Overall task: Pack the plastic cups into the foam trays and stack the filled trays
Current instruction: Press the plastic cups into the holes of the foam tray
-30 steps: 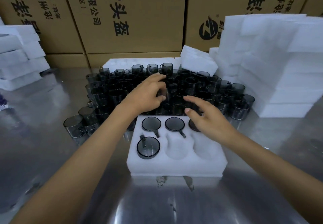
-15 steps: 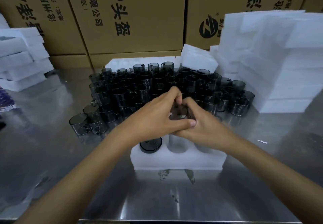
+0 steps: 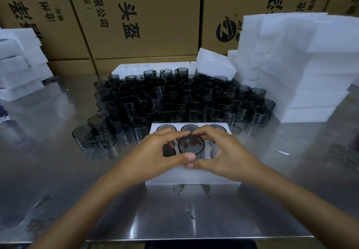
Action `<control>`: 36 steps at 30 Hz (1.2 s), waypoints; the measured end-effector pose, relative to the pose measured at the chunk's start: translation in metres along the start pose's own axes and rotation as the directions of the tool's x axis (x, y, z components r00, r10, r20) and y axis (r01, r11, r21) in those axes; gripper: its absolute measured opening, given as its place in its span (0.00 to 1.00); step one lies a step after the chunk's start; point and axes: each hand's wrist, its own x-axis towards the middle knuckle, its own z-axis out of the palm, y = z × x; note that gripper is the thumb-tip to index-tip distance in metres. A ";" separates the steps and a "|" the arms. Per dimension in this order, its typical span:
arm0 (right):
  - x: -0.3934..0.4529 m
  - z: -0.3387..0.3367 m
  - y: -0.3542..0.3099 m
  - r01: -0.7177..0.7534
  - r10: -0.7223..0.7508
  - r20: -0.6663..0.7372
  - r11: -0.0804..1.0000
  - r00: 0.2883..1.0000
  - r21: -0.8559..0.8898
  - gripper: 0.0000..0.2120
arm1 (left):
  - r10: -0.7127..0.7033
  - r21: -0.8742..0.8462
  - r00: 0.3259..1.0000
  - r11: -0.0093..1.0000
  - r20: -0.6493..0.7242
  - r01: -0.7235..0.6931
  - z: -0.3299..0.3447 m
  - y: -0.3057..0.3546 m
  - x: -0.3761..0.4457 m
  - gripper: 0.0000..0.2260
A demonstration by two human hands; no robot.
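Note:
A white foam tray (image 3: 186, 177) lies in front of me on the steel table. Dark cups sit in its three far pockets (image 3: 189, 127) and in the near left pocket (image 3: 168, 150). Both hands ring one smoky plastic cup (image 3: 191, 144) over the near middle pocket. My left hand (image 3: 155, 155) curls round its left side and my right hand (image 3: 227, 151) round its right side, thumbs meeting at the front. The near right pocket is mostly hidden under my right hand.
Several loose dark cups (image 3: 174, 99) crowd the table behind the tray. Stacks of white foam trays (image 3: 303, 70) rise at the right, and more foam (image 3: 19, 64) sits at the left. Cardboard boxes (image 3: 139, 15) wall the back. The table edge (image 3: 194, 238) runs near me.
Both hands have come back from the cup pile with one cup and lowered it over the near middle pocket of the tray.

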 end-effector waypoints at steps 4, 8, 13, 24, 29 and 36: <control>-0.002 -0.001 -0.001 0.020 -0.022 -0.013 0.986 1.000 -0.167 0.34 | -0.013 0.056 1.000 0.998 -0.003 0.014 0.005 -0.002 0.002 0.33; -0.017 0.003 0.004 0.143 -0.110 0.107 0.917 0.988 -0.373 0.41 | 0.079 0.187 0.996 0.980 -0.033 -0.071 0.011 -0.003 0.000 0.32; -0.030 0.011 0.010 0.173 -0.120 0.134 0.829 0.984 -0.531 0.41 | 0.076 0.265 0.996 0.960 0.049 -0.086 0.019 -0.015 -0.002 0.28; -0.023 0.010 0.009 0.154 -0.063 0.194 0.853 0.979 -0.499 0.44 | 0.036 0.183 0.995 0.982 0.096 -0.053 0.011 -0.018 0.006 0.25; -0.008 0.005 0.011 0.091 -0.061 0.089 0.915 0.994 -0.393 0.35 | 0.032 0.147 0.972 0.989 -0.234 0.003 -0.019 -0.027 0.042 0.15; 0.008 0.009 0.015 0.030 -0.038 -0.033 0.971 0.999 -0.237 0.24 | -0.119 0.375 0.955 0.901 -0.272 0.219 -0.051 -0.063 0.103 0.16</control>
